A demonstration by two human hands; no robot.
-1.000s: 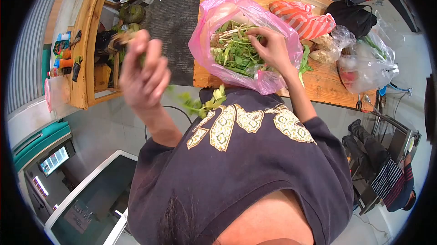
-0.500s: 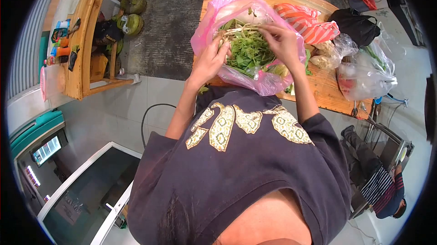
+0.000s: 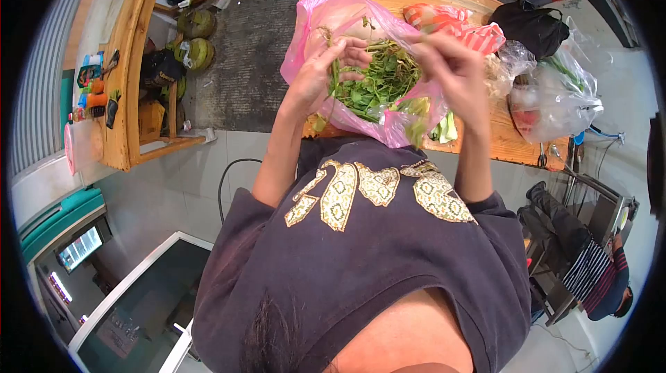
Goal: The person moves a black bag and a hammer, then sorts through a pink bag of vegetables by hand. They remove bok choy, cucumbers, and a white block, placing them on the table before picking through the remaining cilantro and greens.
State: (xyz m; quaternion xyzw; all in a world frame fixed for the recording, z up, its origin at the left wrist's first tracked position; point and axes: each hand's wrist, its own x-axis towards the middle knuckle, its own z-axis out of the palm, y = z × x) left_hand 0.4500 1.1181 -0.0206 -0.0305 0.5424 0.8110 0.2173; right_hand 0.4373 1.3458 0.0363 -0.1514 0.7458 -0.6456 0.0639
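A pink plastic bag (image 3: 313,21) full of leafy green herbs (image 3: 380,80) stands on the near edge of a wooden table (image 3: 515,143). My left hand (image 3: 320,76) is raised over the bag's left side, fingers closed on a bunch of green stems. My right hand (image 3: 449,71) is lifted at the bag's right side, fingers pinched on stems and leaves of the same bunch. The stalks stretch between both hands just above the bag's mouth.
On the table to the right lie an orange-striped bag (image 3: 451,23), a black bag (image 3: 528,25) and clear plastic bags (image 3: 558,99) with produce. A wooden shelf unit (image 3: 135,61) with green coconuts stands left. Another person (image 3: 590,272) sits at the right edge.
My left hand came down from beside my shoulder into the bag and took hold of stems. Both hands have now lifted the greens slightly out of the bag.
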